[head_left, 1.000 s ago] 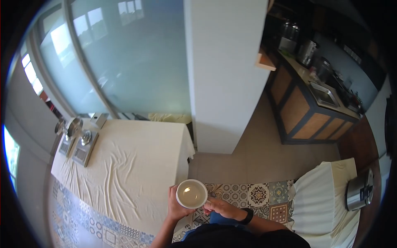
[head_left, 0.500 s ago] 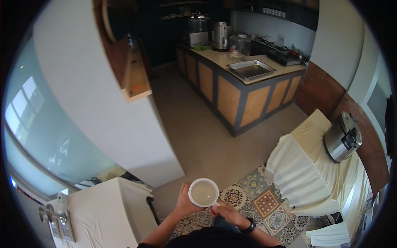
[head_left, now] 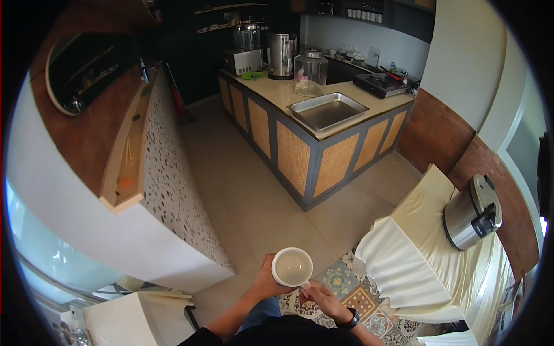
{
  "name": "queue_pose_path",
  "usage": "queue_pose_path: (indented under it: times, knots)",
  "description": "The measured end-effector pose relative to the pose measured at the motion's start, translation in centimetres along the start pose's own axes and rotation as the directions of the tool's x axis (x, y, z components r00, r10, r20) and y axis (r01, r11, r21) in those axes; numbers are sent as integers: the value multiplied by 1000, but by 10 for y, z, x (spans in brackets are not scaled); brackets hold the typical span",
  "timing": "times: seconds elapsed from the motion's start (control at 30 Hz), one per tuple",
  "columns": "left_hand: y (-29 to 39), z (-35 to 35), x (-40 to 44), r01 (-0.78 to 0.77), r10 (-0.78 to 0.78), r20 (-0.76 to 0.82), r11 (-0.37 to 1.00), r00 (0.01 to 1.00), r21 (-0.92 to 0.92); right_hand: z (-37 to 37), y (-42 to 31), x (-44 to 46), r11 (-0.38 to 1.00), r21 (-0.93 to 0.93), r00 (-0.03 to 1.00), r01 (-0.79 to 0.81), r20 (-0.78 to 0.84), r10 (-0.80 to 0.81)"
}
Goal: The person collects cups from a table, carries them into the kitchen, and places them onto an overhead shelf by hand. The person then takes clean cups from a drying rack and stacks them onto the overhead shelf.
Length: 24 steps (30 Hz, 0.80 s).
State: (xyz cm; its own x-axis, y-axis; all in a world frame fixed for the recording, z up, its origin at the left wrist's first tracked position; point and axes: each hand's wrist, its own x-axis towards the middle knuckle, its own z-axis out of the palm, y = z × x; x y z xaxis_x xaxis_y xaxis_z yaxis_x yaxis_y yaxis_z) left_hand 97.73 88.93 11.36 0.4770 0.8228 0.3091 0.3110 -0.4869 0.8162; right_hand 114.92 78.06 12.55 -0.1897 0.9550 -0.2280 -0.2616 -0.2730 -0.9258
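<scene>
Facing the kitchen tabletop [head_left: 270,87], we record a rightward turn of view. The cup [head_left: 292,266] remains before our body, left hand [head_left: 266,284] gripping its side, right hand [head_left: 324,300] closed at its handle [head_left: 304,286]; we judge the hold undisturbed.
</scene>
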Motion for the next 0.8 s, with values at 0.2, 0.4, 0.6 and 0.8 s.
queue_pose_path:
  times: [0.2,0.4,0.6,0.8]
  knots:
    - [-84,-24,104,63,-63,-21,998,998,0,-31,-21,136,999,-42,1000,17,16,-16]
    - [-154,-89,244,78,-77,-20,997,997,22,-42,-78,294,999,-28,999,-41,25,41]
    - [-213,-153,374,-20,24,48,996,999,-86,-43,-130,436,998,-61,999,-9,33,11]
    - [-279,-204,469,24,-26,-24,999,999,-46,-48,-169,568,998,-58,995,-5,100,10]
